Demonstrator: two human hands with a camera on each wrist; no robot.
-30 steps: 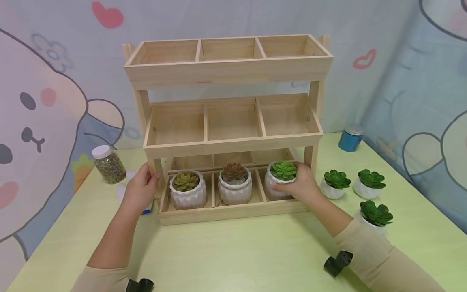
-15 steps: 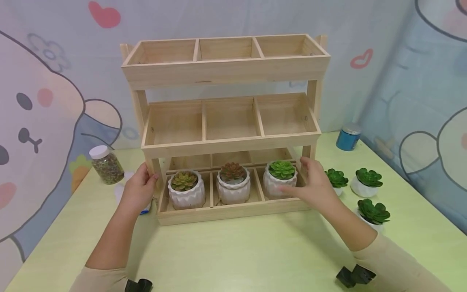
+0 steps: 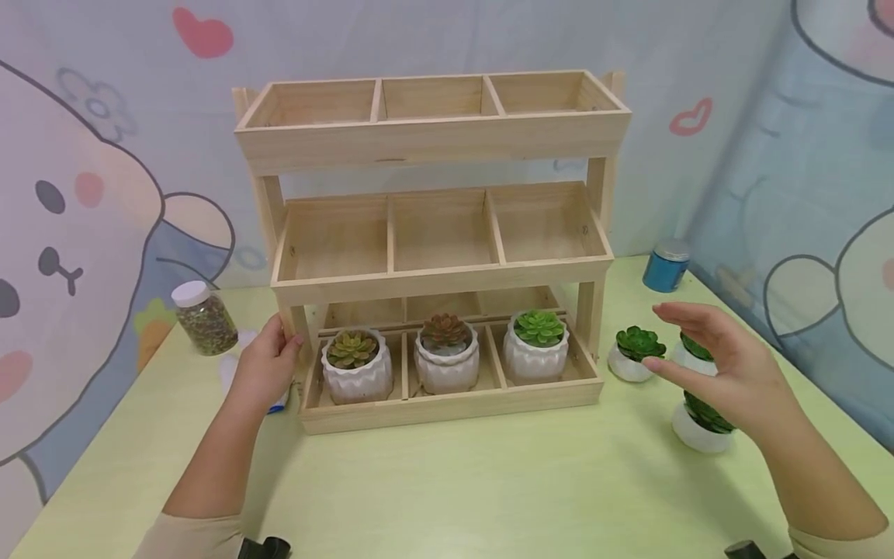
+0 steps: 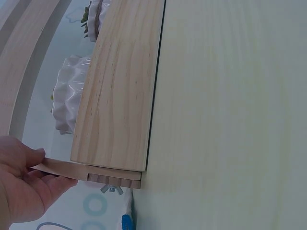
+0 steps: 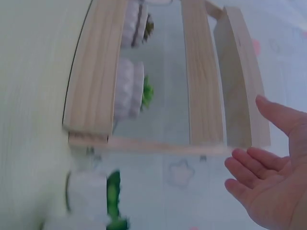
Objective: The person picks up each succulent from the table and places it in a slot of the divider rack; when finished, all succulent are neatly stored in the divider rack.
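Note:
My left hand (image 3: 265, 363) grips the left upright of a three-tier wooden plant shelf (image 3: 447, 286). In the left wrist view, thumb and fingers pinch that wooden side piece (image 4: 64, 167). Three succulents in wavy white pots stand in the bottom tier, one per compartment: a yellowish one (image 3: 353, 349), a reddish one (image 3: 445, 332) and a bright green one (image 3: 538, 329). My right hand (image 3: 740, 373) hovers with fingers spread and nothing held. Below and beside it are small dark green succulents in white pots (image 3: 632, 365), two of them partly hidden by the hand.
A jar of granules with a white lid (image 3: 205, 322) stands left of the shelf. Behind on the right is a blue jar (image 3: 667, 268). A partly hidden white and blue item (image 3: 279, 404) lies behind my left hand. Patterned cloth backs the table.
My right hand has let go of the bright green succulent's pot, now in the bottom right compartment, and moved right over the small pots. The left hand keeps its hold.

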